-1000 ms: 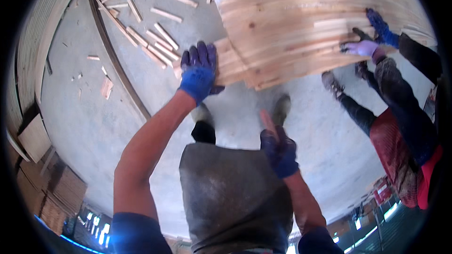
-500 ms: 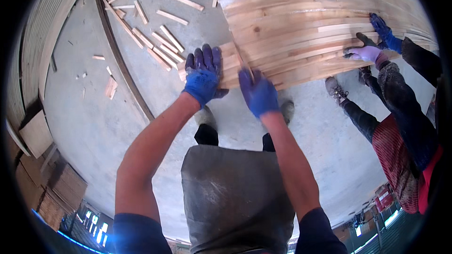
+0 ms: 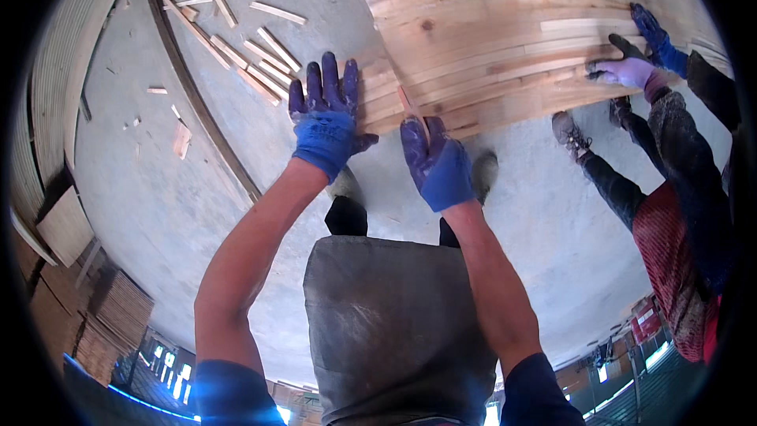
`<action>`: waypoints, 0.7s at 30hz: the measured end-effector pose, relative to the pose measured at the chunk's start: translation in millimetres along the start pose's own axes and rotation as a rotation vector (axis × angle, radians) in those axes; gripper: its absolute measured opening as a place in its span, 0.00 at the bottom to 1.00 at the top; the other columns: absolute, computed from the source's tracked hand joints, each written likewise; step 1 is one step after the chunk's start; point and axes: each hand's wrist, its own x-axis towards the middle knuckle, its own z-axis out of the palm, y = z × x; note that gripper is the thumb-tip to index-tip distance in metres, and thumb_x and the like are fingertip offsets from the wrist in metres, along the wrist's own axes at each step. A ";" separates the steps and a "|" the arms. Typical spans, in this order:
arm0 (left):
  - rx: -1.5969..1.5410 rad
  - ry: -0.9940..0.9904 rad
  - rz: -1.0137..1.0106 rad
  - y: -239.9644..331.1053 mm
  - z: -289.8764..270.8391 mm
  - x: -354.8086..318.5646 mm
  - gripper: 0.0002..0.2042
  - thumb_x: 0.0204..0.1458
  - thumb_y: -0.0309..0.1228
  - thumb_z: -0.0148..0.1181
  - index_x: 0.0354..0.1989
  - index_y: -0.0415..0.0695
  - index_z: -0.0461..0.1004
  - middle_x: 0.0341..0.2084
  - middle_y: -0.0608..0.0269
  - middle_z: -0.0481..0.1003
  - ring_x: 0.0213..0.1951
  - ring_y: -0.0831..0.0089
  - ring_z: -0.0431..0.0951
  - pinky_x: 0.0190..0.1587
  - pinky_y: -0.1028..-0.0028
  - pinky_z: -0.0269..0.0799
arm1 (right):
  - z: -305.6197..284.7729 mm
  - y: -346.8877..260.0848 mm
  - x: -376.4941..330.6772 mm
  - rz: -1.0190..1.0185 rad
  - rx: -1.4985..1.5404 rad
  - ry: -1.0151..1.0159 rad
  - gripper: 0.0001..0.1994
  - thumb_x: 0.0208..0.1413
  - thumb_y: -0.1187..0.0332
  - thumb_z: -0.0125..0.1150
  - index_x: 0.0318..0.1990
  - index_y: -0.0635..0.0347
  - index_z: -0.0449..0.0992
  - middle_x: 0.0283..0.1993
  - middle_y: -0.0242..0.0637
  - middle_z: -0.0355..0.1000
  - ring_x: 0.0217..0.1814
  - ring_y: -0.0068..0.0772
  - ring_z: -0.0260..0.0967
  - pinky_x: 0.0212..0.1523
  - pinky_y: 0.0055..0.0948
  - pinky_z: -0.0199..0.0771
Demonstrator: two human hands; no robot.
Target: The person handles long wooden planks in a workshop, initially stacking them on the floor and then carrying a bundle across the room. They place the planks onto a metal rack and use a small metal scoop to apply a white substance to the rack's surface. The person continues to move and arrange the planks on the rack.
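A wide panel of pale wooden strips (image 3: pixel 473 55) laid side by side spans the upper right, with wet-looking patches on it. At its near left end is my left hand (image 3: pixel 325 122), in a blue glove with a dark purple coating. Its fingers are spread with nothing in them, beside the strip ends; whether the palm touches wood cannot be told. My right hand (image 3: pixel 438 159), gloved alike, is closed round a short flat wooden stick (image 3: pixel 409 104). The stick points away from me over the panel's near edge.
Loose wooden offcuts (image 3: pixel 268 54) lie scattered on the concrete floor at upper left, beside a long dark bar (image 3: pixel 185 75). To the right, a co-worker's gloved hands (image 3: pixel 627 71) rest on the panel. Stacked boards (image 3: pixel 55 95) line the left side.
My right hand has drawn back toward me with the stick. My left hand has shifted left, its fingers spreading wider. The co-worker's hands stay on the panel.
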 end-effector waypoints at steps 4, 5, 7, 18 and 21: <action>-0.029 0.129 0.099 -4.3 8.7 -9.0 0.58 0.25 0.51 0.77 0.69 0.48 0.53 0.67 0.47 0.54 0.66 0.48 0.59 0.65 0.47 0.52 | -2.7 -3.9 -2.2 0.006 0.023 0.003 0.20 0.62 0.50 0.52 0.34 0.60 0.74 0.21 0.56 0.72 0.26 0.61 0.73 0.27 0.51 0.74; -0.030 0.148 0.127 -2.3 12.1 -11.5 0.57 0.25 0.50 0.77 0.69 0.47 0.54 0.66 0.48 0.55 0.65 0.50 0.60 0.64 0.47 0.54 | -3.2 -4.7 -3.2 0.001 0.009 0.003 0.20 0.62 0.50 0.52 0.34 0.60 0.74 0.21 0.57 0.72 0.26 0.61 0.73 0.28 0.51 0.74; -0.029 0.201 0.153 -0.2 17.9 -15.9 0.54 0.24 0.48 0.78 0.66 0.46 0.59 0.64 0.49 0.59 0.63 0.51 0.62 0.63 0.47 0.55 | -4.0 -5.8 -3.9 -0.010 -0.020 0.004 0.20 0.62 0.50 0.52 0.35 0.61 0.74 0.22 0.57 0.72 0.26 0.61 0.73 0.28 0.51 0.74; -0.138 0.217 0.033 0.7 21.4 -11.1 0.58 0.24 0.55 0.77 0.67 0.42 0.55 0.63 0.48 0.61 0.64 0.50 0.62 0.63 0.50 0.56 | -3.3 4.9 -2.8 0.024 -0.001 -0.086 0.23 0.63 0.46 0.48 0.39 0.61 0.73 0.22 0.57 0.72 0.27 0.61 0.74 0.30 0.54 0.74; -0.058 0.211 0.082 2.6 21.0 -2.3 0.59 0.26 0.53 0.76 0.69 0.41 0.52 0.62 0.47 0.60 0.61 0.49 0.64 0.61 0.47 0.57 | -7.0 2.4 -1.7 0.008 0.034 -0.090 0.23 0.63 0.46 0.47 0.40 0.60 0.72 0.21 0.56 0.72 0.27 0.62 0.74 0.30 0.54 0.74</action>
